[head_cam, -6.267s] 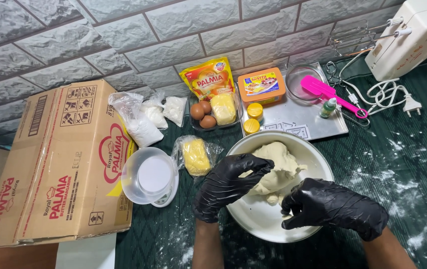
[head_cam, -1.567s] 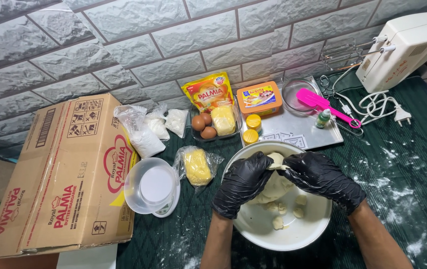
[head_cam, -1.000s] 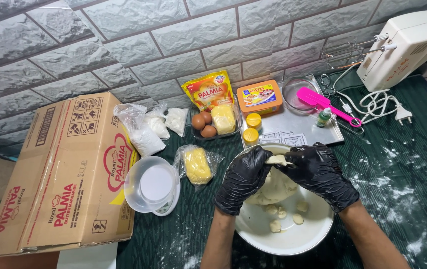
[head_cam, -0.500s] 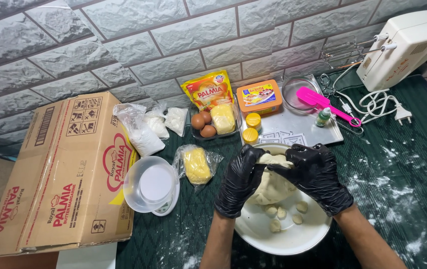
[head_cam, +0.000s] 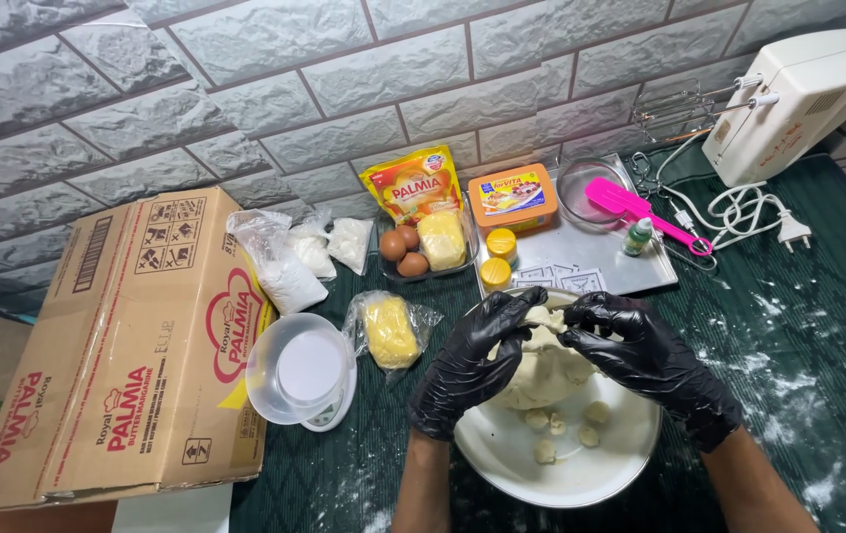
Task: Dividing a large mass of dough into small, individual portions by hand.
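A pale lump of dough [head_cam: 541, 365] rests in a white bowl [head_cam: 502, 459] on the dark green table. Both my hands wear black gloves. My left hand [head_cam: 469, 365] grips the left side of the dough. My right hand [head_cam: 640, 355] pinches the top of the lump, fingertips meeting the left hand's near the bowl's far rim. Several small dough balls [head_cam: 566, 429] lie in the bowl in front of the lump.
A big cardboard box [head_cam: 127, 345] stands at the left. Beside it are a clear bowl on a scale [head_cam: 300, 370], a bagged yellow block [head_cam: 390, 331], eggs [head_cam: 403, 254], flour bags [head_cam: 285, 266], a metal tray [head_cam: 596, 262] with a pink spatula [head_cam: 640, 212], and a white hand mixer [head_cam: 798, 99].
Earlier my hands kneaded low in the bowl; they have since lifted and drawn together on the top of the dough. Small dough balls now lie in the bowl.
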